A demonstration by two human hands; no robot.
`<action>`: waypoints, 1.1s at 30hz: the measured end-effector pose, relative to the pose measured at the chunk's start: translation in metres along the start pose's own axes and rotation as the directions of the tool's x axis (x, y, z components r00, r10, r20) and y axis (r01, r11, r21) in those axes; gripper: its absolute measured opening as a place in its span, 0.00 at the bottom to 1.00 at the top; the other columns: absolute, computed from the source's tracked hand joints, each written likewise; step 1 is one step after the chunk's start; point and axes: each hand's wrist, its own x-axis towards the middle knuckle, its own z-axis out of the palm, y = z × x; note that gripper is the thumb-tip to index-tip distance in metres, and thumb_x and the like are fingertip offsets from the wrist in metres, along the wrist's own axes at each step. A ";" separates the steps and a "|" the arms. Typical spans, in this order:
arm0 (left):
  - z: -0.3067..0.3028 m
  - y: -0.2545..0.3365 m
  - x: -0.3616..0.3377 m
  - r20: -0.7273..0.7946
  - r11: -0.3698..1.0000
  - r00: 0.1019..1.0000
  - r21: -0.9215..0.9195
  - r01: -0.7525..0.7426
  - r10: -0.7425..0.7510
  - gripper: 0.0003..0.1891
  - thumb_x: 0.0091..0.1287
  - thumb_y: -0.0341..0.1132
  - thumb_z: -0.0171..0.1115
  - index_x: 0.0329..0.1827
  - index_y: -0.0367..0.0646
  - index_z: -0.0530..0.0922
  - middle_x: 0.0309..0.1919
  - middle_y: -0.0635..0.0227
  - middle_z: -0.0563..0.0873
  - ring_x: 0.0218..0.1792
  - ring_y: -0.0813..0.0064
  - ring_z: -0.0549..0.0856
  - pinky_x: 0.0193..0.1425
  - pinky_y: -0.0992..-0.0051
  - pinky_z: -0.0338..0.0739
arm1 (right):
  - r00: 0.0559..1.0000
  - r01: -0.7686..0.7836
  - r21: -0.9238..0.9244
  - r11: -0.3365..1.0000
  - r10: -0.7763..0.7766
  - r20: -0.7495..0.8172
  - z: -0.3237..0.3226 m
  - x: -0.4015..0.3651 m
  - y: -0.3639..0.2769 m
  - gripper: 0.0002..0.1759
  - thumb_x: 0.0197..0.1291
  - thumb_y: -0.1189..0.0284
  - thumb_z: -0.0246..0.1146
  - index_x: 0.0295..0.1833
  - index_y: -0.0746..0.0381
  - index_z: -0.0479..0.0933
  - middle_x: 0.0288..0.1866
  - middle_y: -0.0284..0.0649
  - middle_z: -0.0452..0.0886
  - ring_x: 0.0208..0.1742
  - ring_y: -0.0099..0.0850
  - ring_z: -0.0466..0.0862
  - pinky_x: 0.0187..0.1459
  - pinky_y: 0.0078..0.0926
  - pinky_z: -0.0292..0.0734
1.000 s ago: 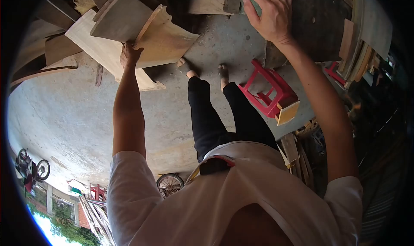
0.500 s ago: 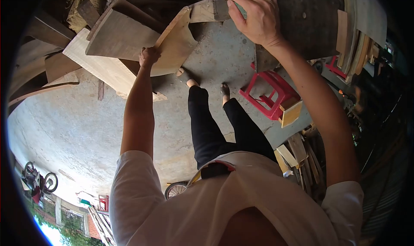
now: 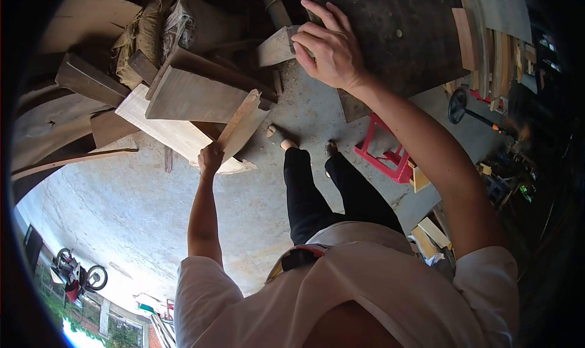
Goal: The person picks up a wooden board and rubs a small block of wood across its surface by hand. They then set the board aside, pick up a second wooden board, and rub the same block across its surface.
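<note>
My left hand (image 3: 211,158) is closed round the near end of a pale wooden board (image 3: 242,130), which is tilted with its long edge up. Beside it, another light board (image 3: 161,124) and a greyish curved board (image 3: 192,98) lean on a pile. My right hand (image 3: 332,52) is open, its fingers apart and slightly bent, above the edge of a dark worktop (image 3: 402,49). Its fingertips are right by the end of a thick wooden beam (image 3: 277,47).
A red plastic stool (image 3: 384,156) stands on the concrete floor (image 3: 140,208) right of my feet. Boards (image 3: 496,61) stand stacked at the right, and offcuts (image 3: 429,235) lie lower down. Wrapped sacks (image 3: 146,49) sit behind the left pile. A motorcycle (image 3: 76,275) is far off at the lower left.
My left hand has lowered the board back toward the pile, its broad face now turned more away. My right hand has shifted left in view and its fingers have spread.
</note>
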 end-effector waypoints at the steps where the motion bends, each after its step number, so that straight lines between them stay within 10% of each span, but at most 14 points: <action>1: 0.004 -0.005 0.005 -0.005 1.000 1.000 -0.005 -0.026 0.026 0.20 0.53 0.37 0.72 0.51 0.51 0.83 0.45 0.59 0.88 0.48 0.54 0.86 0.52 0.57 0.80 | 1.000 -0.009 -0.015 1.000 0.009 0.008 -0.002 -0.001 0.000 0.05 0.55 0.68 0.62 0.31 0.57 0.81 0.38 0.30 0.82 0.70 0.35 0.69 0.71 0.50 0.58; 12: 0.038 0.030 0.089 0.004 0.969 0.982 0.168 0.183 -0.187 0.24 0.64 0.39 0.62 0.65 0.60 0.73 0.54 0.62 0.84 0.56 0.56 0.83 0.53 0.53 0.78 | 0.996 -0.021 0.015 1.000 0.020 0.090 -0.006 0.000 0.000 0.05 0.54 0.70 0.65 0.36 0.58 0.83 0.39 0.32 0.83 0.70 0.38 0.70 0.70 0.51 0.57; 17: 0.014 0.095 0.102 -0.161 0.959 0.970 0.187 0.213 -0.184 0.38 0.63 0.40 0.64 0.76 0.55 0.58 0.73 0.60 0.64 0.73 0.59 0.63 0.72 0.50 0.58 | 1.000 0.022 -0.006 1.000 -0.022 0.005 -0.002 0.003 0.000 0.05 0.53 0.69 0.63 0.30 0.58 0.79 0.36 0.32 0.81 0.70 0.37 0.69 0.71 0.52 0.57; 19: -0.006 0.151 0.090 -0.289 0.965 0.948 0.256 -0.055 0.130 0.38 0.63 0.41 0.65 0.76 0.56 0.59 0.77 0.61 0.57 0.75 0.57 0.58 0.75 0.49 0.53 | 0.997 -0.024 0.014 1.000 0.023 0.076 -0.008 0.004 -0.002 0.05 0.55 0.71 0.65 0.36 0.59 0.82 0.39 0.33 0.83 0.70 0.39 0.70 0.71 0.50 0.57; 22: -0.043 0.251 0.068 -0.530 0.809 0.634 0.195 -0.555 0.563 0.35 0.61 0.38 0.63 0.74 0.52 0.63 0.76 0.65 0.59 0.74 0.61 0.61 0.78 0.53 0.51 | 0.996 -0.030 0.017 0.999 0.029 0.086 -0.010 0.004 -0.003 0.06 0.54 0.71 0.64 0.37 0.59 0.83 0.39 0.34 0.83 0.70 0.40 0.70 0.71 0.50 0.57; 33: -0.049 0.310 0.129 -0.379 0.771 0.679 0.195 -0.606 0.629 0.56 0.51 0.50 0.74 0.80 0.49 0.48 0.78 0.60 0.52 0.77 0.58 0.54 0.78 0.46 0.45 | 0.997 -0.004 0.017 1.000 0.002 0.080 -0.008 0.012 -0.009 0.06 0.55 0.72 0.63 0.38 0.60 0.83 0.42 0.36 0.83 0.71 0.41 0.69 0.70 0.53 0.58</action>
